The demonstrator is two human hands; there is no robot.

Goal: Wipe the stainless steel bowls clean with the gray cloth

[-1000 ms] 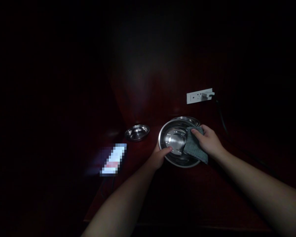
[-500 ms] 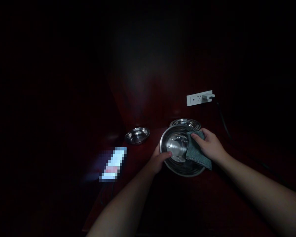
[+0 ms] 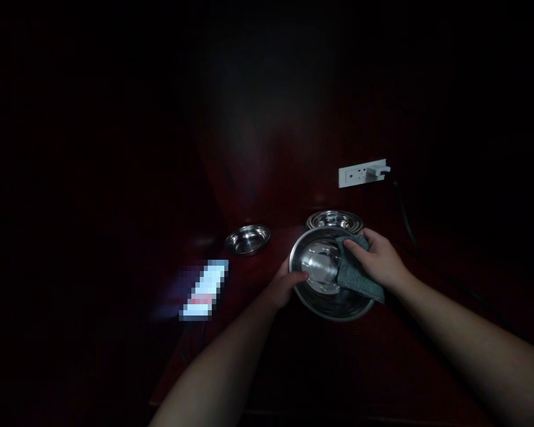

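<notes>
A large steel bowl (image 3: 323,299) is tilted toward me above a dark red table (image 3: 338,356). My left hand (image 3: 285,287) grips its left rim, thumb inside. With my right hand (image 3: 382,261) I press a grey-green cloth (image 3: 353,276) against the bowl's inner right side, fingers closed on the cloth. The room is very dark.
A second steel bowl (image 3: 334,219) sits just behind the held one. A smaller steel dish (image 3: 247,238) lies to the left. A lit, blurred phone (image 3: 204,290) rests on the table's left edge. A white wall socket (image 3: 360,174) with a plug and dark cable is on the back panel.
The held bowl has come lower and nearer to me, uncovering the second bowl behind it. Both hands kept their grip; the cloth shifted slightly inside the bowl.
</notes>
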